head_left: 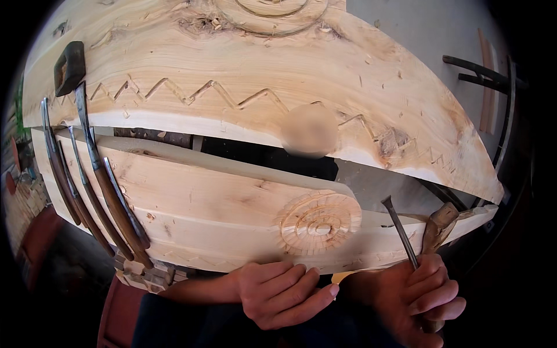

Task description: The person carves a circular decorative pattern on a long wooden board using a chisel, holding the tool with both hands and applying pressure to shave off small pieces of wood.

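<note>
My right hand (426, 293) is wrapped round a slim metal chisel (400, 232) with a flared tip, pointing up and left. A rough wooden mallet-like piece (440, 226) rises from the same grip, its lower end showing below the fingers. Beside it, my left hand (284, 296) is closed with curled fingers at the near edge of a pale carved board (220, 209); whatever it holds, if anything, is hidden. Just above and right of that hand, the board bears a round carved rosette (320, 228) with concentric rings.
Several long chisels (107, 200) with wooden handles lie across the board's left end. A dark blocky tool head (69, 68) rests on a second, larger board (174, 58) with a zigzag groove. A gap separates the boards. A reddish chair (119, 316) stands at lower left.
</note>
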Demonstrator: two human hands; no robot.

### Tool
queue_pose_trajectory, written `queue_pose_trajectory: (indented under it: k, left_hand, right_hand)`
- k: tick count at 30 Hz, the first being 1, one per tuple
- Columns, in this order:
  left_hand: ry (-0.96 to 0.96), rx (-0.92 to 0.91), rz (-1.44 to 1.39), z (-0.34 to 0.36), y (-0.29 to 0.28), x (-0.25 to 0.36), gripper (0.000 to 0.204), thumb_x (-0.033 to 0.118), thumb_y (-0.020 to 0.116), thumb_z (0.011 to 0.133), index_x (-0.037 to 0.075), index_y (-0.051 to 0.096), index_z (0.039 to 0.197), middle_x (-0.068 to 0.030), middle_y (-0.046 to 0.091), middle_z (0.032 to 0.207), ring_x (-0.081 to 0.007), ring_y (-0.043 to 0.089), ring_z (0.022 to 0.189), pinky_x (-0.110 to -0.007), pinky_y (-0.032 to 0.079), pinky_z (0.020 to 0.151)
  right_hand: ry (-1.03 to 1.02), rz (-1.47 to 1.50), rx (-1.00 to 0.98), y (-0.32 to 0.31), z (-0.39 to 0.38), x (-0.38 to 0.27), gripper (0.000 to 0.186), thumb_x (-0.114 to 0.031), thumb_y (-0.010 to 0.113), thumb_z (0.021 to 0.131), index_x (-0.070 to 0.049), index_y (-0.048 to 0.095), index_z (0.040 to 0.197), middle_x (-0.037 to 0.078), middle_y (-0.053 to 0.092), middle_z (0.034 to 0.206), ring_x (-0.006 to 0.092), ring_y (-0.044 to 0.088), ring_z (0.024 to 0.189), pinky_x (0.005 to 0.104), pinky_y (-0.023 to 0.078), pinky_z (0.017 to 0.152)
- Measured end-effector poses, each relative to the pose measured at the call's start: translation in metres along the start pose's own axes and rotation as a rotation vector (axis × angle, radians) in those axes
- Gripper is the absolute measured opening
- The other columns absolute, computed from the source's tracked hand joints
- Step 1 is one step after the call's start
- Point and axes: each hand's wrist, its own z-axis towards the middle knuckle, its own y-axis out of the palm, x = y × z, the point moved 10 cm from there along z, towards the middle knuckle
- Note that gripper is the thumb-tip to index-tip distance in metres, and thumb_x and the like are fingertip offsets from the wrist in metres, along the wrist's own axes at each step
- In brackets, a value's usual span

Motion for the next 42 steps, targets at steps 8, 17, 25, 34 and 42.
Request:
queue_pose_trajectory:
  k: [8,17,25,34,42]
  left_hand:
    - [-0.167,-0.049,0.076,0.027,0.014,-0.029,0.031,0.007,0.073,0.103,-0.003,0.073,0.132,-0.0127,0.082,0.092,-0.02,0.079,0.076,-0.031,0.066,0.067]
    - [-0.145,-0.039,0.154,0.028,0.013,-0.031,0.037,0.008,0.07,0.099,-0.009,0.076,0.132,-0.0128,0.075,0.089,-0.0169,0.072,0.073,-0.026,0.056,0.063]
    - [-0.216,-0.102,0.14,0.027,0.015,-0.037,0.035,-0.003,0.066,0.1,-0.01,0.072,0.134,-0.0176,0.082,0.101,-0.0208,0.078,0.074,-0.03,0.062,0.063]
    - [-0.177,0.013,0.16,0.027,0.012,-0.035,0.032,0.012,0.071,0.105,-0.008,0.076,0.129,-0.0163,0.08,0.097,-0.0174,0.075,0.075,-0.026,0.057,0.064]
    - [0.068,-0.055,-0.01,0.018,0.009,-0.003,0.03,0.022,0.08,0.105,0.003,0.075,0.128,-0.0131,0.082,0.092,-0.0199,0.079,0.076,-0.03,0.066,0.068]
  right_hand:
    - [0.257,0.47,-0.209,0.072,-0.008,0.01,0.063,-0.071,0.058,0.11,-0.011,0.05,0.091,0.006,0.063,0.076,0.012,0.049,0.046,0.0263,0.037,0.046]
    - [0.127,0.522,-0.093,0.065,-0.015,0.011,0.033,-0.016,0.075,0.099,-0.011,0.046,0.086,0.002,0.062,0.067,0.0062,0.055,0.042,0.0191,0.036,0.039]
    - [0.204,0.418,-0.094,0.073,-0.014,0.017,0.039,-0.03,0.074,0.105,-0.014,0.047,0.083,0.001,0.062,0.065,0.0051,0.052,0.041,0.0176,0.031,0.04]
    - [0.139,0.428,-0.331,0.089,-0.021,0.006,0.051,-0.048,0.065,0.113,-0.011,0.049,0.082,0.007,0.064,0.062,0.0163,0.056,0.042,0.0286,0.039,0.04]
    - [-0.172,0.067,-0.242,0.037,0.002,-0.032,0.056,-0.055,0.051,0.117,-0.011,0.046,0.084,0.003,0.054,0.067,0.0122,0.041,0.04,0.0289,0.026,0.044]
